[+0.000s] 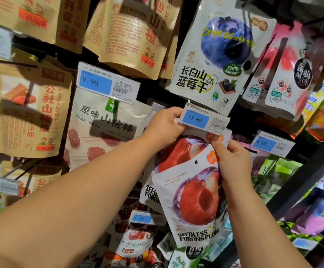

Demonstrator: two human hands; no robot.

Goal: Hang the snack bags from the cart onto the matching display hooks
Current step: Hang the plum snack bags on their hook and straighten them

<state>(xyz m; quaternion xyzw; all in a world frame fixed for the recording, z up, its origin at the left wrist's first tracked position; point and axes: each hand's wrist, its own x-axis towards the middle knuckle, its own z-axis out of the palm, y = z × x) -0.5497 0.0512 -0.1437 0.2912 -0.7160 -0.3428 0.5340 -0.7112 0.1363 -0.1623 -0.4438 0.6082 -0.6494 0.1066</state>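
White pouch printed with a halved red plum: the plum bag (194, 200) we were hanging sat low in the middle of the display. It was tilted, and the punched hole near its top edge was not yet on any hook. Our right hand (232, 161) pinched its upper right corner, fingers and thumb closed on the film, which left the hole free for threading. Just behind it hung a matching bag (176, 151), so we judged this to be the correct hook. Our left hand (165, 126) curled its fingers round the left end of the 13.80 price tag (203, 119), probably lifting it clear of the hook's tip, though the hook itself was hidden. Above hung a dried blueberry bag (219, 51). To the left hung a hawthorn stick bag (99, 120).
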